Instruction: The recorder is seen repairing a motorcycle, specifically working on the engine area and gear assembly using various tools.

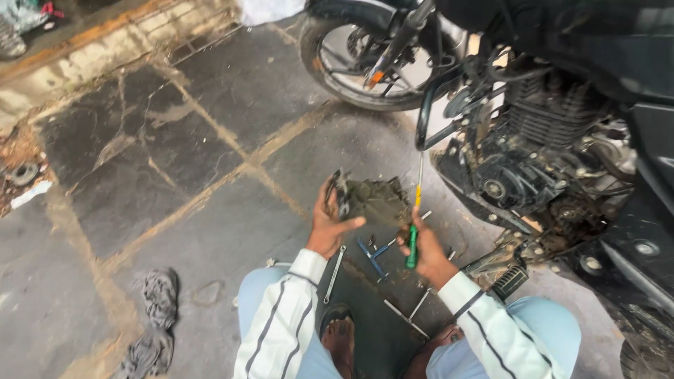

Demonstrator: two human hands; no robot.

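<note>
On stone paving, left hand [330,226] fingers wrap the grimy engine cover [372,200]; right hand [423,247] seemingly fists a screwdriver [414,231].

We see soft, even daylight with only faint shadows. The grey stone-slab floor [175,161] shows a dull sheen and no hard glare. The black motorcycle engine [540,161] sits in darker shade. Edges bend slightly from the wide lens, and fine detail looks soft throughout.

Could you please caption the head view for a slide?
Left hand holds a grimy cover; right hand holds a screwdriver beside a motorcycle.
</note>
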